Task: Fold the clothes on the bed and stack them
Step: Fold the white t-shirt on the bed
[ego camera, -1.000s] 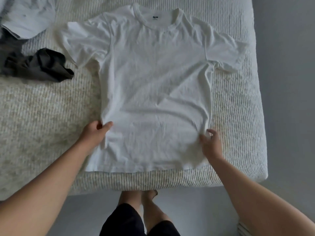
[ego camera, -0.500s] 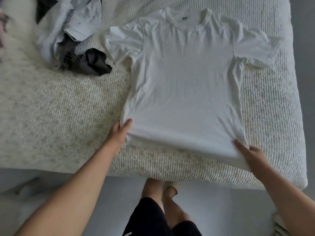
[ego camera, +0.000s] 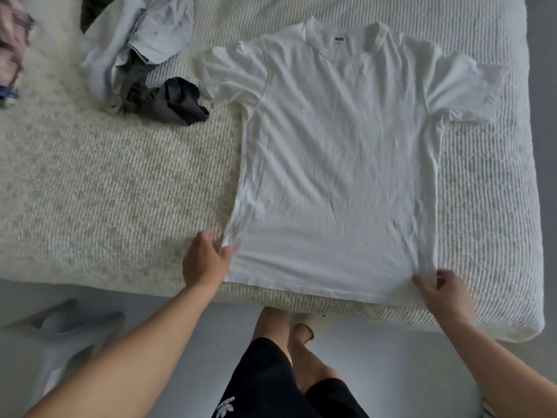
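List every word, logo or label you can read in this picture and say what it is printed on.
"adidas" with a trefoil logo, upside down in this view: on the black shorts.
Dark neck label inside the collar of the white T-shirt: too small and blurred to read.
Nothing else carries readable text.

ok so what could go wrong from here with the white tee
1. The white t-shirt's hem lies at the bed's near edge; more pulling could drag it off onto the floor.
2. The left hand and right hand pinch only the bottom corners, and wrinkles run across the body, so a fold now may lock in creases.
3. The dark garment lies right beside the left-side sleeve; folding that side inward might catch it.
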